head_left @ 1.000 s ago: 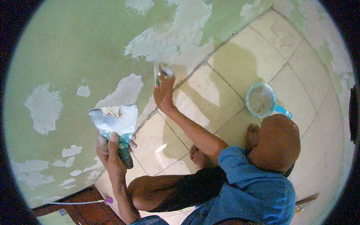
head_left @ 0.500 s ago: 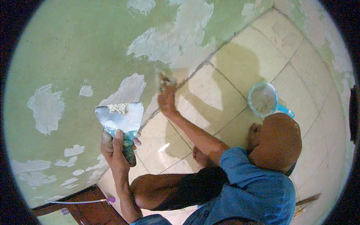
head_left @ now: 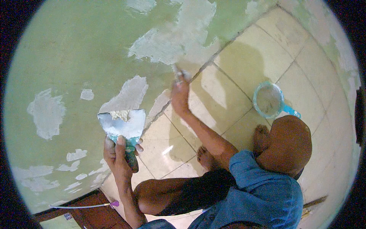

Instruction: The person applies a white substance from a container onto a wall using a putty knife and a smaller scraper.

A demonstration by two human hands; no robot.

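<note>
Pinching a broad putty knife (head_left: pixel 132 124) left of centre, the left hand (head_left: pixel 119 156) points upward — the right hand (head_left: pixel 180 94), arm (head_left: pixel 209 133) outstretched toward mid-frame, curls around a blurred tool (head_left: pixel 178 72).

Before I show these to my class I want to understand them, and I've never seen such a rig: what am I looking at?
There is no machine here, only the wearer's own bare hands. Every picture comes from one wide fisheye camera on the wearer's head, looking down, so straight edges bend. The left hand holds a broad putty knife with a green handle and a clump of off-white putty at its blade edge. The right hand, low by the patched green wall, is blurred; what it grips is unclear. A round, blue-handled dipper sits on the tiled floor.
</note>
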